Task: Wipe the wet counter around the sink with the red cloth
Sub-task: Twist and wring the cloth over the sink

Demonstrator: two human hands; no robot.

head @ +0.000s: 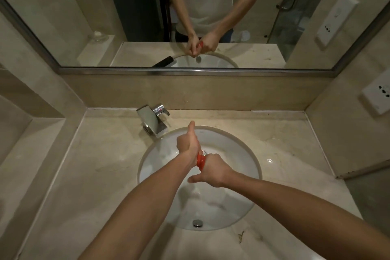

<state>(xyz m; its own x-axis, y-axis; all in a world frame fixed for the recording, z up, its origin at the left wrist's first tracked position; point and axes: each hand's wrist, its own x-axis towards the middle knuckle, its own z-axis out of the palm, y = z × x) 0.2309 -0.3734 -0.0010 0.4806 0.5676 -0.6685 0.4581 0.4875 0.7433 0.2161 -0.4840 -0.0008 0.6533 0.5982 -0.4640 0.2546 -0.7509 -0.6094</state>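
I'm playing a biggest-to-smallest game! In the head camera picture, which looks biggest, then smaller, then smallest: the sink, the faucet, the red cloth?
1. The sink, by far the largest.
2. The faucet, much smaller.
3. The red cloth: only a small bunched bit shows between the left hand and right hand, so its full size is hidden.

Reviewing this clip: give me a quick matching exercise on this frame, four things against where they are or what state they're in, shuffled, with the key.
Things:
1. red cloth
2. faucet
3. wall socket
4. overflow fitting

Places or states:
A. on the wall to the right of the counter
B. on the near wall of the sink bowl
C. bunched between the left hand and right hand, over the bowl
D. on the counter at the sink's far left rim

Pairs: 1-C, 2-D, 3-A, 4-B
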